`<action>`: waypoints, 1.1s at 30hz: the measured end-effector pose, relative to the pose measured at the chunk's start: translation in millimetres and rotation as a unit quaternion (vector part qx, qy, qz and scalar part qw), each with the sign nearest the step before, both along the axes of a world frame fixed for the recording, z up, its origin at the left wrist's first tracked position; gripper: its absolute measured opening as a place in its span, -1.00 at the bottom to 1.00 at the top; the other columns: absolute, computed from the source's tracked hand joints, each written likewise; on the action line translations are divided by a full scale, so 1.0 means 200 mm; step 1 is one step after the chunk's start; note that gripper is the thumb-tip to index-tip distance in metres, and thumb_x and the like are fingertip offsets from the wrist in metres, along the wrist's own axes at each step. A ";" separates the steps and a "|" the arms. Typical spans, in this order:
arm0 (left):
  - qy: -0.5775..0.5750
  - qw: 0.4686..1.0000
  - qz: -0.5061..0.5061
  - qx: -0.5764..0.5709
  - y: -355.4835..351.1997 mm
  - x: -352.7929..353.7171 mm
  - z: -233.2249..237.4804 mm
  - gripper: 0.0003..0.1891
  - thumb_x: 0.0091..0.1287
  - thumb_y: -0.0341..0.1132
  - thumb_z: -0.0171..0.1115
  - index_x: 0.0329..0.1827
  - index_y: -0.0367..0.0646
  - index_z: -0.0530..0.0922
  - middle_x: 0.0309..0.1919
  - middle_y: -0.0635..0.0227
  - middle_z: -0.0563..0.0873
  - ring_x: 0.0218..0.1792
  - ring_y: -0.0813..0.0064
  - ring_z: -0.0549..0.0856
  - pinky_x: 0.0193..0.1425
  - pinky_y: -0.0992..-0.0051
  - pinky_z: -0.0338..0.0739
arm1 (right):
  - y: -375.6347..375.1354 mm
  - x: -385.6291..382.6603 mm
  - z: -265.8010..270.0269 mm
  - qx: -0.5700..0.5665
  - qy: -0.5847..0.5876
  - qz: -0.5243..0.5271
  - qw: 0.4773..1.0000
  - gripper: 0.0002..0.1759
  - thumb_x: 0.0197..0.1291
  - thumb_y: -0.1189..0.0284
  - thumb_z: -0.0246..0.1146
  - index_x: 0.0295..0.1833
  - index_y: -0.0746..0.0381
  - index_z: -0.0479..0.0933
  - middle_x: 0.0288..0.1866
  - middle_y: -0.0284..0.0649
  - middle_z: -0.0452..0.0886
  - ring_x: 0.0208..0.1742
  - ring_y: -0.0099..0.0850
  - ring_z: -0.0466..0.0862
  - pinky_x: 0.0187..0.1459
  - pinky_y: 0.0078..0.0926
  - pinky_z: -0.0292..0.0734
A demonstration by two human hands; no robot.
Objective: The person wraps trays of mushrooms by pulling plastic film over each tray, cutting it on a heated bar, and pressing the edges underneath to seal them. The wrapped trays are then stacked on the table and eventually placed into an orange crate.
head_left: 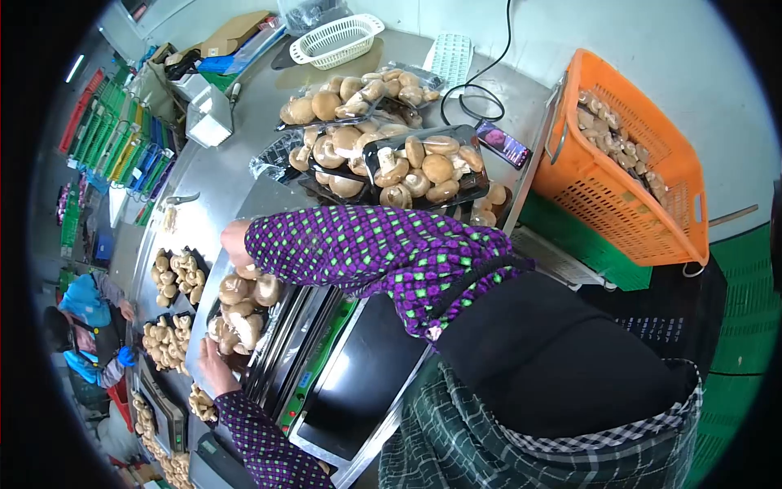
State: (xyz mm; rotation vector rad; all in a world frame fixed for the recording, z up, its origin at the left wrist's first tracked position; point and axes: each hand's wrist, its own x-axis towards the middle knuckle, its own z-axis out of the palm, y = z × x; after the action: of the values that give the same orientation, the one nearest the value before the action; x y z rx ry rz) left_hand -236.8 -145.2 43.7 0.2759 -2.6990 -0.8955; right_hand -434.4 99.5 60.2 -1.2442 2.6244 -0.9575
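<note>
A black tray of brown-capped mushrooms (239,314) sits between my two hands at the wrapping machine (305,359). My right hand (236,244) bends round the tray's far end, its fingertips partly hidden by the wrist and sleeve. At the opposite end, my left hand (215,368) grips the tray's edge with thumb and fingers. A thin sheet of clear film (199,322) seems to lie around the tray; its exact edges are hard to make out.
Wrapped mushroom trays (428,167) are piled beyond my right arm, near a phone (503,144). An orange crate (627,163) holds more mushrooms. Loose mushroom piles (167,342) lie on the steel table (175,220). A white basket (336,41) stands behind; a co-worker (90,326) is across.
</note>
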 end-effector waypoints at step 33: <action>-0.034 0.879 0.312 0.360 0.91 0.99 0.00 -0.67 0.42 -0.12 -0.02 -0.47 -0.12 0.36 -0.69 0.61 0.20 -0.71 0.79 0.11 -0.69 0.67 -0.04 | 1.11 1.23 -0.17 -0.200 -0.237 -0.209 0.928 -0.77 0.21 0.35 0.13 -0.36 0.32 0.47 -0.59 -0.10 0.54 -0.57 -0.31 0.57 -0.46 -0.36 0.43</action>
State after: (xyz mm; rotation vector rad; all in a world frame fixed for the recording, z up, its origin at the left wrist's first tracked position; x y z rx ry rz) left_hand -39.0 37.6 44.1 1.2520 -1.9626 -1.6081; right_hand -188.4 322.0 27.1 -0.3925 2.3954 -1.6784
